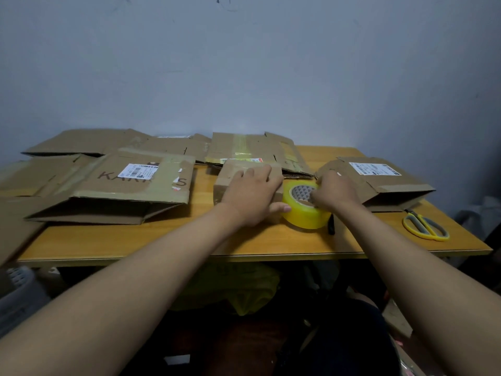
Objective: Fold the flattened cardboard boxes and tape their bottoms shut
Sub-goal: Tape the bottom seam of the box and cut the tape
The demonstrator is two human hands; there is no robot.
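A small folded cardboard box [227, 175] stands mid-table. My left hand [250, 196] lies over its top and right side, with the fingers spread and the thumb reaching to the yellow tape roll [305, 214]. The roll lies beside the box on its right. My right hand [334, 191] grips the roll from the right, fingers curled at its core. Flattened boxes lie around: a large one lettered "KAK…S" [116, 188] at the left, one with tape strips [252, 147] behind, one with a white label [379, 180] at the right.
Yellow-handled scissors [425, 226] lie near the table's right front corner. A dark pen-like object [331, 226] sits just right of the roll. More flat cardboard [89, 142] is piled at the back left. The wooden table's front edge [162, 256] runs across below my forearms.
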